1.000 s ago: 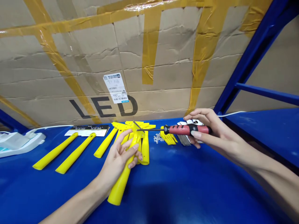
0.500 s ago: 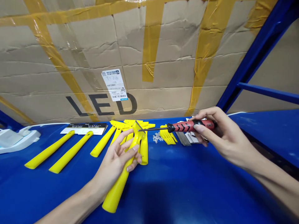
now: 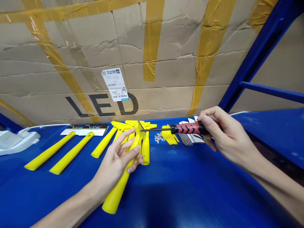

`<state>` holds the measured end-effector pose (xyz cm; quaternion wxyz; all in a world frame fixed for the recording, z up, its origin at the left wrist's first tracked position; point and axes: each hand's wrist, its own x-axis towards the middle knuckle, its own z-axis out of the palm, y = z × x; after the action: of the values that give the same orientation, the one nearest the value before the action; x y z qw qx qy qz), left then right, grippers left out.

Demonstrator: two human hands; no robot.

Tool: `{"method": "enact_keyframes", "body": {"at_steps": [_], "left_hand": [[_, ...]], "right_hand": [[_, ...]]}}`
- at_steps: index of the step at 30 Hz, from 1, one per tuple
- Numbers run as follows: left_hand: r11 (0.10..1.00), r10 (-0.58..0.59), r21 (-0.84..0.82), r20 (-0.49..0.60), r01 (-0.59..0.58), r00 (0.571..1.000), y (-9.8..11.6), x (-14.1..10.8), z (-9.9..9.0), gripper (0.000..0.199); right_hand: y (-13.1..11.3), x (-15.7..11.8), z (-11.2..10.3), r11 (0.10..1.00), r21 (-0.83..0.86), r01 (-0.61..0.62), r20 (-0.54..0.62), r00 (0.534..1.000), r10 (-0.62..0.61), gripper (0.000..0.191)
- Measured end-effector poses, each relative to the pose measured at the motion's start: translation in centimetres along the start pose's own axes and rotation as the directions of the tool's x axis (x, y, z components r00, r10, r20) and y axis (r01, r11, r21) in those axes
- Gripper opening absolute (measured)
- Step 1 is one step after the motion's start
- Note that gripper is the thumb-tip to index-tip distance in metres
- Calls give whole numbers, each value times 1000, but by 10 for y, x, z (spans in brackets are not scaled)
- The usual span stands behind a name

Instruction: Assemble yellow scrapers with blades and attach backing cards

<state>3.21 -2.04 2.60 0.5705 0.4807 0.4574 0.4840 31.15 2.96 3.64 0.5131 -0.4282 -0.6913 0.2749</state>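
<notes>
My left hand [image 3: 121,158] is closed around a yellow scraper [image 3: 116,193], its handle pointing down toward me and its head tilted up. In my right hand [image 3: 223,133] is a screwdriver [image 3: 190,128] with a red and black grip, held level. The screwdriver's tip meets the scraper's head; the screw there is too small to make out. Behind the left hand lie several yellow scrapers [image 3: 104,142], partly hidden by it. Small screws [image 3: 158,138], a stack of yellow plastic pieces [image 3: 169,136] and grey blades [image 3: 186,139] sit to the right.
Two yellow handles [image 3: 71,153] lie on the blue table [image 3: 185,190] at the left, by a printed card [image 3: 83,129]. A white power strip [image 3: 21,144] is at the far left. A large taped cardboard box [image 3: 171,91] stands behind, beside a blue metal frame [image 3: 251,63].
The fingers of my right hand have shifted back along the screwdriver's grip and turned. The tip stays at the scraper's head, and my left hand keeps its hold.
</notes>
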Motion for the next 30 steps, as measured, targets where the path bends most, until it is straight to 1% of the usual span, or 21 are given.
{"method": "enact_keyframes", "body": {"at_steps": [5,7,10,12,13,14,16,18,20,21,23,25,26,28,30], "left_hand": [[1000,6,23,23,-7,1000,1,1,-2,69],[1000,9,25,23,-10,1000,0,1,-3,68],[1000,14,11,17,-15,1000,-1,2,-2,68],[1000,-2,2,7,2,1000,-2,2,-1,69],[1000,-10,-1,1,10,1000,-1,2,0,70],[1000,-18,0,-4,18,1000,-1,3,0,70],[1000,-18,9,-10,18,1000,1,3,-1,68],[1000,-5,22,-2,5,1000,3,4,-2,67],[999,8,35,0,-8,1000,5,3,-4,67],[999,13,41,-5,-13,1000,5,3,-5,67],[998,23,54,-22,-22,999,6,2,-7,65],[997,37,69,-28,-35,999,7,2,-8,64],[996,44,76,-26,-42,999,7,2,-8,64],[995,54,88,-15,-52,998,7,3,-8,64],[994,57,98,-12,-55,998,8,3,-8,63]], "right_hand": [[3,2,-3,998,66,17,134,991,-26,27],[4,1,-3,1000,16,20,125,992,-22,27],[2,-1,-2,987,-151,57,62,997,-48,27],[2,-2,-2,965,-229,127,38,992,-121,21],[1,-2,-3,956,-232,177,37,984,-173,17],[1,-2,-4,950,-215,228,44,974,-224,14],[2,-2,-7,937,-159,312,77,950,-303,18],[3,-1,-7,934,-125,336,103,940,-325,16],[3,-1,-4,949,-119,292,80,955,-284,16],[3,-2,-2,965,-98,244,69,969,-238,18],[2,-3,5,995,-7,104,77,992,-103,25],[1,-4,11,996,85,-37,116,993,27,31],[1,-4,12,990,113,-83,129,989,69,33],[1,-4,13,985,135,-106,136,987,87,34],[1,-3,10,994,99,-54,151,988,39,29]]}}
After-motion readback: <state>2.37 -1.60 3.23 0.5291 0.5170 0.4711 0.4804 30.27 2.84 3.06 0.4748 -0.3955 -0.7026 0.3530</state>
